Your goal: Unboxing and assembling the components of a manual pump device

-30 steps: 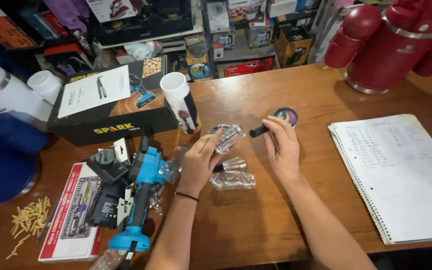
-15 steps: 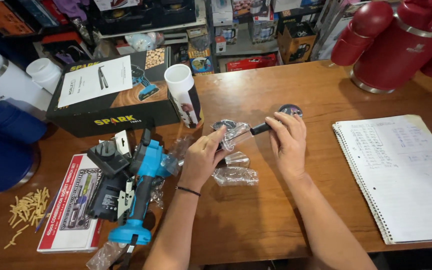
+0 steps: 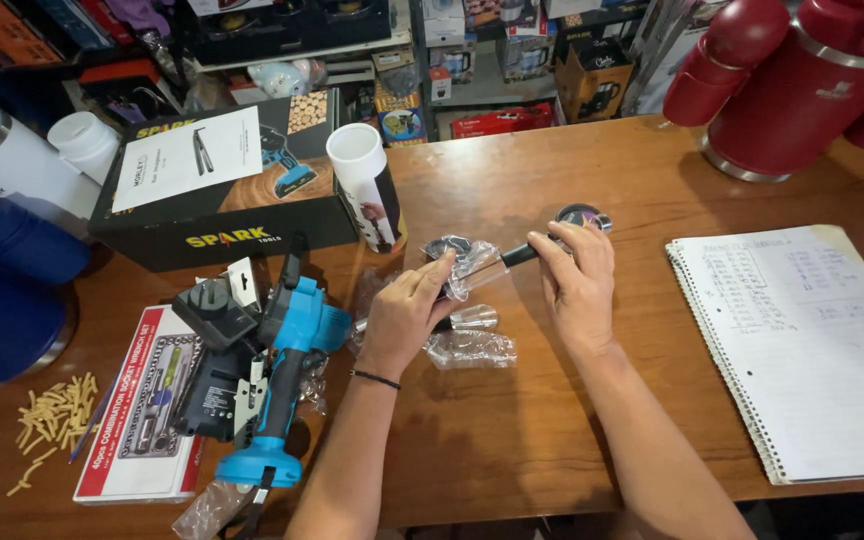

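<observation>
Holding clear plastic bag (image 3: 467,262), small black tool (image 3: 518,254) inside

Smooth brown wood table (image 3: 512,440), crinkly clear plastic bag (image 3: 467,348), glossy blue plastic tool (image 3: 287,400), matt white paper notebook (image 3: 802,350)
</observation>
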